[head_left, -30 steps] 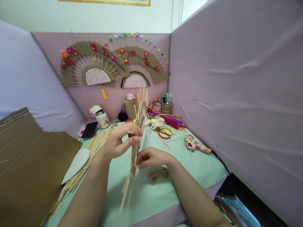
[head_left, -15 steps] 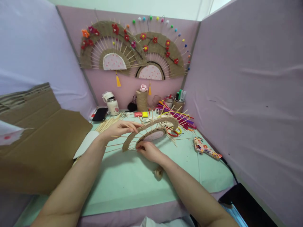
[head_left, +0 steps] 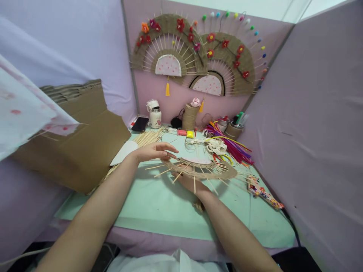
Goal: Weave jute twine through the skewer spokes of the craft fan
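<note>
A cardboard fan frame (head_left: 227,172) is held tilted above the table, its curved band and thin wooden sticks pointing toward me. Its half-round, pale-covered centre (head_left: 195,161) lies at the far side. My left hand (head_left: 154,151) is at the fan's left end, forefinger stretched out and the other fingertips against the band. From underneath, my right hand (head_left: 191,183) grips the fan near its middle; the band and sticks partly hide those fingers. Below my right wrist lies a small beige bundle (head_left: 199,206).
Loose sticks (head_left: 150,136), a twine spool (head_left: 190,117), a white bottle (head_left: 155,117) and coloured pipe cleaners (head_left: 234,145) line the back. A floral glue gun (head_left: 265,192) with a cord lies right. Cardboard sheets (head_left: 85,151) lean left. Two decorated fans (head_left: 195,56) hang on the back wall.
The fan has been tipped over, so its curved band now faces me instead of standing up. My right hand has gone underneath it. The view has swung left.
</note>
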A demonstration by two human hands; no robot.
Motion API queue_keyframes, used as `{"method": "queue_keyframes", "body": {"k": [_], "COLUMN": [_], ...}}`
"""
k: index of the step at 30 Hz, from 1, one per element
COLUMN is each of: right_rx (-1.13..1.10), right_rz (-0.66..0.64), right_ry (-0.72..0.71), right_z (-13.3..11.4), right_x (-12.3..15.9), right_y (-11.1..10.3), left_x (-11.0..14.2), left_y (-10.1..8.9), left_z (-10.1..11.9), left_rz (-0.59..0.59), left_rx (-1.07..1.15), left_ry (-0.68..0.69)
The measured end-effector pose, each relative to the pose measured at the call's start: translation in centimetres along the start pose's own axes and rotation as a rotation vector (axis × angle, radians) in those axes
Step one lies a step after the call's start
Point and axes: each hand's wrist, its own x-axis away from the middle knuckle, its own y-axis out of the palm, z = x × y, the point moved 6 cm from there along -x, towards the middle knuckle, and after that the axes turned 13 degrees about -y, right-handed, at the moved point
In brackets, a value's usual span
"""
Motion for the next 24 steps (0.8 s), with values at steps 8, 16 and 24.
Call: {"method": "queue_keyframes", "body": {"k": [8, 16, 24], "right_rx": [0.051, 0.136, 0.066], "right_rz": [-0.004, 0.065, 0.171], "right_ry": [-0.018, 0.171, 0.033], "right_z": [-0.1, -0.7, -1.8], "right_x": [0.3, 0.7, 0.8], "right_y": [-0.1, -1.6, -2.6], "left_x": [3.4, 0.6, -0.6], "left_y": [-2.6, -0.4, 2.6], "left_z": [-2.5, -5.0, -3.9], "left_rz": [0.263, -0.041, -0.025], "left_rx": [-0.350, 0.033, 0.081], "left_ry": [-0.211, -0.140, 0.021]}}
